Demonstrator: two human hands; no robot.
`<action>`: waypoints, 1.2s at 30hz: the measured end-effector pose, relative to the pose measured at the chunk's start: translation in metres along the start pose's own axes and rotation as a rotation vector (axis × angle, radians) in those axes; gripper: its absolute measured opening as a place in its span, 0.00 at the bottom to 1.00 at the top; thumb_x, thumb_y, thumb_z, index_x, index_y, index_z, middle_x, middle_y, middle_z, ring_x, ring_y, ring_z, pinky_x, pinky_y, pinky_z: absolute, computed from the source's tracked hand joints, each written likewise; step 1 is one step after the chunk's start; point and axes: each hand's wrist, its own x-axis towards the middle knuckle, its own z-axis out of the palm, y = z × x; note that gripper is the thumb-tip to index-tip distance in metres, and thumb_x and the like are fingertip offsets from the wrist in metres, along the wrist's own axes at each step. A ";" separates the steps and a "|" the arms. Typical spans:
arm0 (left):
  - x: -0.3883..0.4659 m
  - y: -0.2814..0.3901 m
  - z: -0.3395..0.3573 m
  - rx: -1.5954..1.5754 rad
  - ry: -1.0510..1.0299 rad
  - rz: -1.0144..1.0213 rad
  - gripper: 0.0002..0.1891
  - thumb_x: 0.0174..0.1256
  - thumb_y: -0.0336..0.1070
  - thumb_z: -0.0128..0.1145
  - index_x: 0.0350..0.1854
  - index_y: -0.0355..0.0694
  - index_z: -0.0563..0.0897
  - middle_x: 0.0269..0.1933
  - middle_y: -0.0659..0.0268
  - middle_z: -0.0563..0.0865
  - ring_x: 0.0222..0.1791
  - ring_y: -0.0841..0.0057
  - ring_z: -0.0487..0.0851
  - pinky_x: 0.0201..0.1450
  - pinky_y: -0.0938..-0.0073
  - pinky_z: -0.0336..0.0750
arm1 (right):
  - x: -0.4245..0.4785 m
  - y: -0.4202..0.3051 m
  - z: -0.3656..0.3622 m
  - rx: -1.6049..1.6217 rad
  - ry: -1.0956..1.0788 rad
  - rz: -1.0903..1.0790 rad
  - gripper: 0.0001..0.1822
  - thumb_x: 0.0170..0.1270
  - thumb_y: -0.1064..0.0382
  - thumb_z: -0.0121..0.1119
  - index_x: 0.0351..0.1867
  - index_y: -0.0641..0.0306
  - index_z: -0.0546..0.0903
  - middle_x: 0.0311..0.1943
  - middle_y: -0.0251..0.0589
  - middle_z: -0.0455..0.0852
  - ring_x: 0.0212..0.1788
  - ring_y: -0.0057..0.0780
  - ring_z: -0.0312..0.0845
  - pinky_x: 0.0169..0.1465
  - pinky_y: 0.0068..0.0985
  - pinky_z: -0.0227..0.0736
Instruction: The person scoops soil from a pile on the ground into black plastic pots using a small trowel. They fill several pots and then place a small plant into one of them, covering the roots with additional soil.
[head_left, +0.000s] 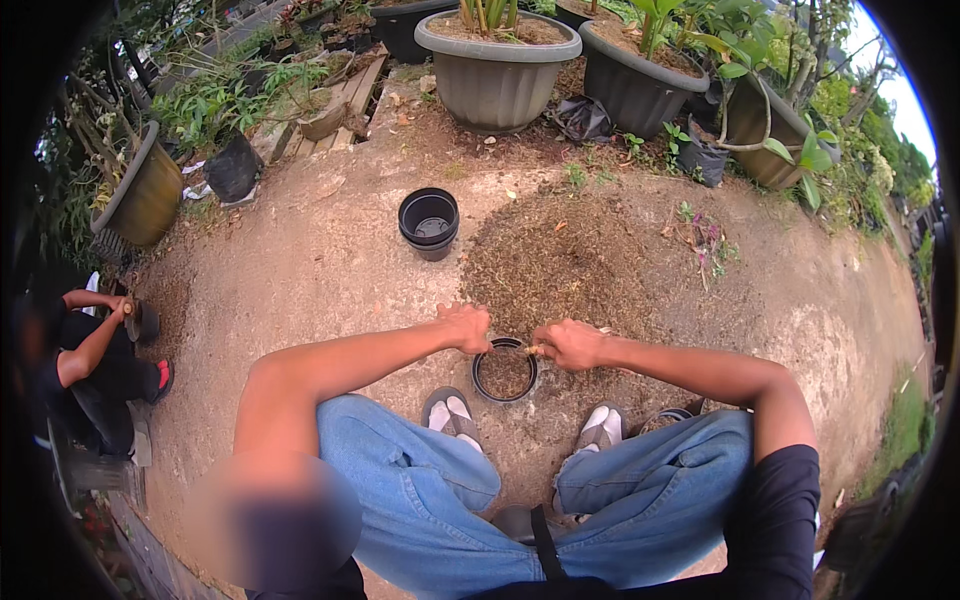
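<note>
A round black plastic plant pot (510, 399) stands on the ground between my feet, holding brown potting mix (505, 372). My left hand (466, 328) is at the pot's upper left rim, its thumb close to the edge; how far its fingers curl is unclear. On the rim's upper right side, my right hand (571, 343) grips a light tan, stick-like piece (533, 349), most of it hidden in the fist. Just beyond both hands spreads a heap of loose brown potting mix (562, 262).
Stacked black pots (428, 225) stand left of the heap. Uprooted sprigs with purple leaves (703, 240) lie to its right. Large planters (499, 82) line the far side. At left, a seated person (90, 367) handles a dark pot (144, 321). Another container (664, 420) is partly hidden by my right knee.
</note>
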 end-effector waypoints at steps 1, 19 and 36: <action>0.008 -0.010 0.009 -0.031 -0.037 -0.012 0.32 0.65 0.53 0.66 0.62 0.32 0.80 0.64 0.45 0.85 0.65 0.49 0.82 0.66 0.44 0.76 | -0.001 -0.005 -0.002 -0.041 0.003 -0.047 0.13 0.72 0.62 0.56 0.54 0.62 0.83 0.45 0.60 0.89 0.53 0.57 0.87 0.55 0.52 0.80; 0.030 -0.023 0.035 -0.074 -0.107 0.083 0.17 0.62 0.36 0.68 0.50 0.32 0.89 0.51 0.47 0.91 0.56 0.54 0.90 0.58 0.59 0.84 | 0.055 -0.026 0.034 -0.411 -0.164 -0.258 0.12 0.71 0.62 0.55 0.50 0.58 0.85 0.42 0.53 0.91 0.46 0.53 0.91 0.47 0.47 0.85; 0.018 -0.034 0.064 -0.191 0.076 0.008 0.15 0.65 0.36 0.62 0.49 0.31 0.86 0.52 0.41 0.89 0.57 0.46 0.87 0.57 0.50 0.83 | 0.068 -0.034 0.058 -0.265 -0.085 -0.251 0.20 0.67 0.65 0.57 0.60 0.56 0.83 0.47 0.54 0.85 0.45 0.55 0.89 0.44 0.49 0.84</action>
